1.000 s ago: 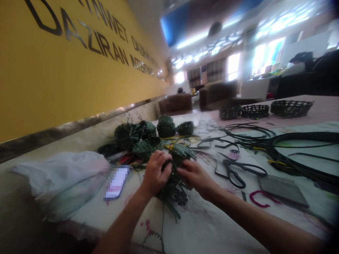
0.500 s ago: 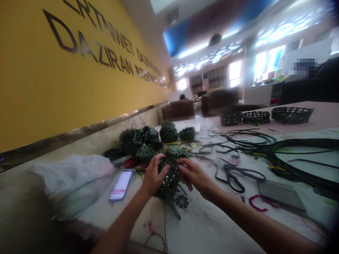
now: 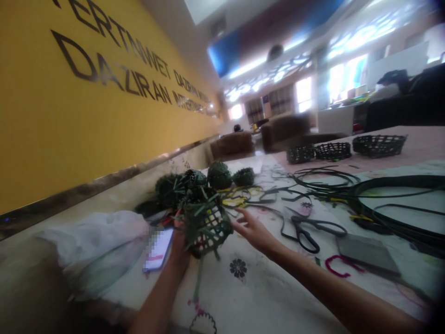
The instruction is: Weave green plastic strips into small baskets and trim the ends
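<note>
A dark green woven basket (image 3: 210, 227) with an open lattice and loose strip ends hangs over the tabletop in front of me. My left hand (image 3: 179, 241) grips it from the left; most of those fingers are hidden behind the weave. On the other side, my right hand (image 3: 252, 232) has its fingers stretched out and apart, with the tips at the basket's right edge. Whether they touch it, I cannot tell. One long green strip (image 3: 198, 280) dangles below the basket.
Black scissors (image 3: 308, 229) lie right of my right hand, near a grey flat block (image 3: 368, 255) and coiled strips (image 3: 358, 199). A phone (image 3: 158, 250) and white plastic bag (image 3: 100, 236) are left. Finished-looking baskets (image 3: 378, 145) stand at the back right; more woven pieces (image 3: 219, 175) sit behind.
The basket has turned, its lattice side now facing right and its dangling strip shifted left. My left hand has moved left and down around it; my right fingers have spread.
</note>
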Demonstrator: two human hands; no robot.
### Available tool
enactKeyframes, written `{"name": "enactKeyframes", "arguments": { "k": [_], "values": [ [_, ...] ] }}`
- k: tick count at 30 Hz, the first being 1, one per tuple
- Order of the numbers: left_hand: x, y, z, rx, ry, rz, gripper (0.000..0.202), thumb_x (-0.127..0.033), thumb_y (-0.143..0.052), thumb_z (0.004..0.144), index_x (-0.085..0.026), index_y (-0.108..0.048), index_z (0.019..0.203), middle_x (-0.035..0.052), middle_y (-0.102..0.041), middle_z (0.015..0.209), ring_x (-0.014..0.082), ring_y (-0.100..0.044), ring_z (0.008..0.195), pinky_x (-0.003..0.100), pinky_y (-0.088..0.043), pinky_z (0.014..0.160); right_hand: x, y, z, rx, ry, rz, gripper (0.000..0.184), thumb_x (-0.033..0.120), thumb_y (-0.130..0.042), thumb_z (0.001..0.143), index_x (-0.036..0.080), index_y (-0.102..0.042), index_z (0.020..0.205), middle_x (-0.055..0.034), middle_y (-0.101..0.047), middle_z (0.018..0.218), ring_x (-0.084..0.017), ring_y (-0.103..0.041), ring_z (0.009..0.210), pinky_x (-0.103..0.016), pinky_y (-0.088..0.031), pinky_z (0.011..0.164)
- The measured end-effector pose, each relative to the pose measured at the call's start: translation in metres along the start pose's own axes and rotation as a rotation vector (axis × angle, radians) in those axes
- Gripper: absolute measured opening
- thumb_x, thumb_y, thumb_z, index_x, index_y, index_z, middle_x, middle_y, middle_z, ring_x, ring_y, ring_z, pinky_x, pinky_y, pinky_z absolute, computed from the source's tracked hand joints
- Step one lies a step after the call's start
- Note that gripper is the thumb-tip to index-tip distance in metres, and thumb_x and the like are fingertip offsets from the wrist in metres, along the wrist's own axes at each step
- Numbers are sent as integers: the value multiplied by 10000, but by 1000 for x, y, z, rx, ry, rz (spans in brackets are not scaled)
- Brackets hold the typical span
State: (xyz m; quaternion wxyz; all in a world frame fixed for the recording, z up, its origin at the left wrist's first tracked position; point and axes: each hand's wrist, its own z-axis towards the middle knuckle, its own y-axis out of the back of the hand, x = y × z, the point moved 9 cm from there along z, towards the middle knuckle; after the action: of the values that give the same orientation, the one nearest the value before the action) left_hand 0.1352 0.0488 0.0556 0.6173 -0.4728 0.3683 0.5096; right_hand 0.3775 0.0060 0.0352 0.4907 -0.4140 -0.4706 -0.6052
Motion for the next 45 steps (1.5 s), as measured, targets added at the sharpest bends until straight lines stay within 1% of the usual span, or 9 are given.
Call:
{"name": "enactKeyframes", "arguments": {
  "k": [4, 8, 12, 18, 24, 32, 37, 39, 45],
  "values": [
    [0, -36, -6, 31, -59, -88, 616, -526, -627, 846, -361, -415, 1401, 16, -656, 1247, 187, -628, 1135, 303, -510, 928, 9, -5, -5, 99, -40, 276, 853, 578, -675, 809, 248, -309, 1506, -115, -583, 1302, -230, -610, 1084, -346, -497, 866],
    [10, -55, -5, 97, -3, -210, 616, -513, -624, 864, -321, -386, 1399, 21, -667, 1096, 156, -660, 965, 286, -521, 865, 6, 10, -5, 50, -143, 369, 857, 489, -732, 781, 231, -334, 1495, -100, -600, 1271, -215, -638, 1001, -306, -512, 789],
    [26, -55, 1, 160, 146, -193, 765, -479, -709, 806, -354, -291, 1434, -27, -646, 945, 108, -632, 725, 240, -515, 694, -4, 25, -1, -28, -188, 362, 775, 408, -749, 743, 210, -441, 1426, -68, -648, 1078, -181, -652, 805, -277, -492, 660],
    [37, -54, 10, 251, 290, -10, 919, -251, -865, 610, -324, -403, 1402, 78, -638, 1260, 199, -671, 946, 267, -530, 749, -8, 25, 0, -44, -189, 297, 694, 355, -728, 713, 191, -521, 1355, -67, -665, 1007, -176, -624, 754, -273, -476, 621],
    [45, -57, 20, 274, 275, 96, 812, -295, -865, 631, -254, -486, 1348, 101, -671, 1201, 231, -664, 984, 338, -526, 847, -8, 29, 0, -120, -151, 167, 670, 474, -766, 703, 200, -579, 1285, -94, -653, 1109, -201, -631, 781, -294, -496, 637],
    [53, -32, 29, 80, 271, 153, 736, -123, -748, 591, -165, -582, 1307, 114, -672, 1211, 189, -657, 874, 253, -508, 692, -11, 27, -1, -49, -217, 235, 441, 400, -696, 658, 176, -619, 1029, 18, -561, 695, -155, -569, 580, -242, -358, 482],
    [64, -19, 24, 84, 366, 37, 727, -158, -663, 588, -220, -594, 1309, 67, -686, 1168, 133, -629, 643, 239, -480, 530, -13, 19, 1, 34, -205, 288, 257, 361, -668, 653, 193, -602, 836, 14, -575, 687, -150, -565, 590, -241, -369, 496],
    [63, -19, 24, 114, 342, 15, 692, -170, -668, 598, -235, -613, 1285, 52, -705, 1118, 144, -640, 670, 244, -491, 557, -16, 19, 2, 25, -205, 284, 248, 360, -661, 663, 196, -607, 841, 6, -589, 706, -153, -565, 608, -242, -382, 507],
    [60, -25, 32, 232, 157, 177, 650, -173, -773, 574, -204, -657, 1213, 75, -701, 1168, 257, -630, 1059, 330, -500, 885, -31, 21, 3, 27, -236, 261, 228, 368, -663, 692, 187, -598, 815, -12, -598, 735, -146, -557, 607, -246, -413, 512]
  ]
}}
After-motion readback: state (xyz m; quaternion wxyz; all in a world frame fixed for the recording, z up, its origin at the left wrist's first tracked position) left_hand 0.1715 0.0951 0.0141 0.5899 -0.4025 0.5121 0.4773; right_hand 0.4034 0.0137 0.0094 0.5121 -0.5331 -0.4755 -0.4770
